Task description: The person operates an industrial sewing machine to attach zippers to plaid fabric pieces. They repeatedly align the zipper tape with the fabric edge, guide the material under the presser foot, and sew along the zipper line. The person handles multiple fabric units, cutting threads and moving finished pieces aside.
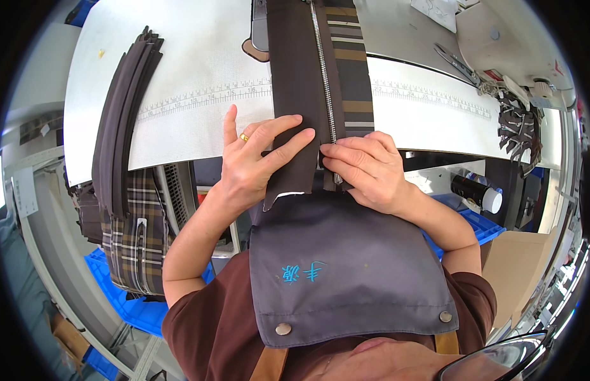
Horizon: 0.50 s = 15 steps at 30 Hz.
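The brown cloth strip (294,95) looks matt and finely woven; the striped fabric (352,70) beside it is similar, banded in tan and grey. Between them the zipper (325,76) has shiny metal teeth. The white tabletop (200,95) looks smooth and matt. The scissors (457,63) are dull grey metal.

The white counter (200,70) carries a brown zippered fabric panel (308,82) at its near edge, dark strips (127,101) draped over its left edge, and scissors (457,63) far right.
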Available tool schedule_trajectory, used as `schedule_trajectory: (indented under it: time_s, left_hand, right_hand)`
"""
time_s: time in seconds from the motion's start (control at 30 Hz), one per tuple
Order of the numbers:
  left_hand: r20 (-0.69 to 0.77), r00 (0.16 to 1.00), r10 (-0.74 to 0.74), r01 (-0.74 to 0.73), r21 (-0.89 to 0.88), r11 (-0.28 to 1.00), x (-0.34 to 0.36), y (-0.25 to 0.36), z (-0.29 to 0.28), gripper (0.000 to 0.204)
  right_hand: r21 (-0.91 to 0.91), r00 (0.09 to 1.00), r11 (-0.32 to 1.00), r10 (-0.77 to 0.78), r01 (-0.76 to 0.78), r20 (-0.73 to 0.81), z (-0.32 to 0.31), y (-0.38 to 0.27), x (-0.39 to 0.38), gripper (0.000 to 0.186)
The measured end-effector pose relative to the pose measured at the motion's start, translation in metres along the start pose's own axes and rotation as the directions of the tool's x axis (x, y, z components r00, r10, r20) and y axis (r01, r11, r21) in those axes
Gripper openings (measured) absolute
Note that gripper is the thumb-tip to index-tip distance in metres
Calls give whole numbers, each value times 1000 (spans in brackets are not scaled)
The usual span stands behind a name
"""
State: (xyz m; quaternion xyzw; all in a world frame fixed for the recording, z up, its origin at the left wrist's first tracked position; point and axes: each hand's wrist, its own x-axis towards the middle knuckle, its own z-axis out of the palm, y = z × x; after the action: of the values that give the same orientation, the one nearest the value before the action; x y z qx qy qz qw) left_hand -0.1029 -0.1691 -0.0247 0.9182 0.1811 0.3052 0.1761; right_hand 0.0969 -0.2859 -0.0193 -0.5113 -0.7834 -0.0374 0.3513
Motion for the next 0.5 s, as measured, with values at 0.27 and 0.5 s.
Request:
schedule_trajectory:
  time_s: [0.27, 0.5]
  left_hand:
    - [-4, 1000, 0, 0, -3, 1000, 1, 0, 3, 39]
    - [51, 998, -42, 41, 17, 999, 2, 2, 2, 37]
  right_hand:
    - [-4, 999, 999, -34, 34, -6, 2, -3, 4, 25]
    - [3, 998, 998, -63, 63, -4, 11, -3, 3, 27]
